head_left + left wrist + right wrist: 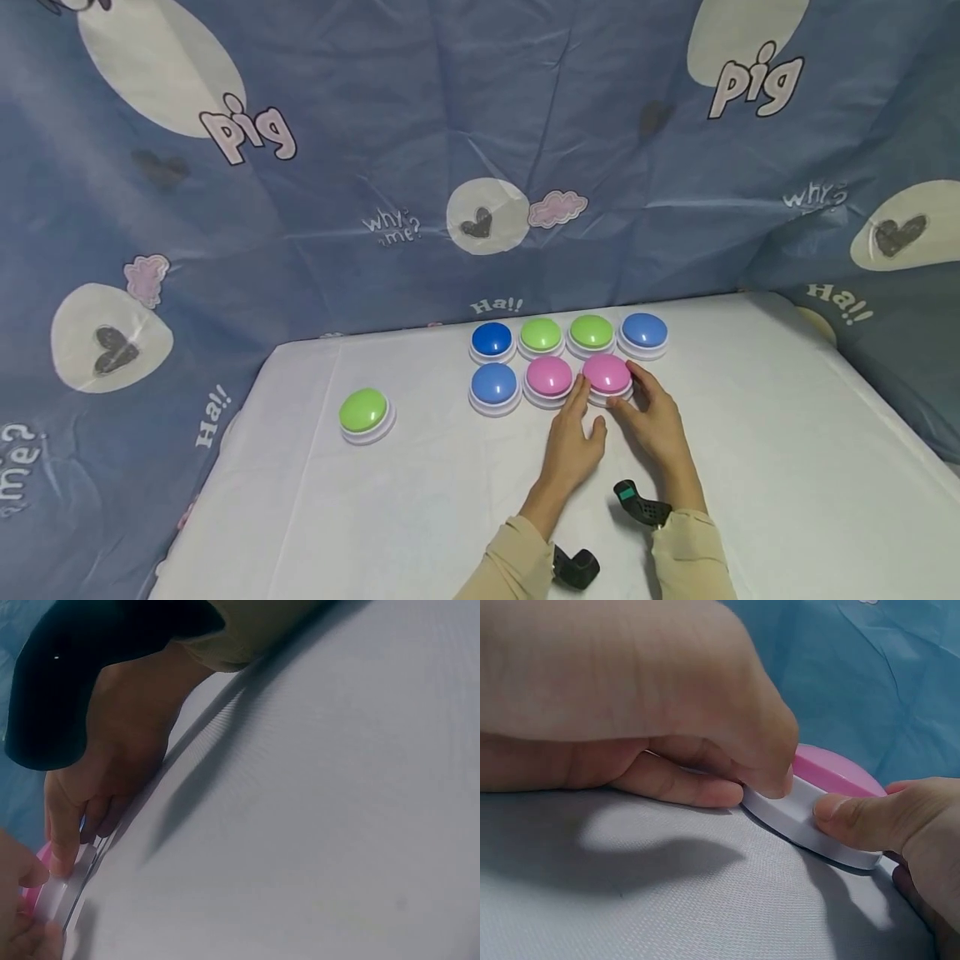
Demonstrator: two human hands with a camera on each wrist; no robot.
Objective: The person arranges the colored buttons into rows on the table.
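Two pink dome buttons on round white bases sit side by side in a front row. My right hand (660, 423) grips the right pink button (607, 372), its thumb (851, 817) on the front of the base and fingers at the right side. Against that base's left side, my left hand (572, 446) touches with extended fingers, between it and the left pink button (549, 376). In the left wrist view, the right hand (112, 757) shows larger, and the left hand (19, 900) appears only at the edge.
A light blue button (493, 383) ends the front row at left. Behind are a dark blue button (492, 338), two green buttons (541, 334) and another light blue button (644, 330). A lone green button (363, 410) tilts slightly at left. The white table (405, 517) meets a blue printed cloth (360, 275).
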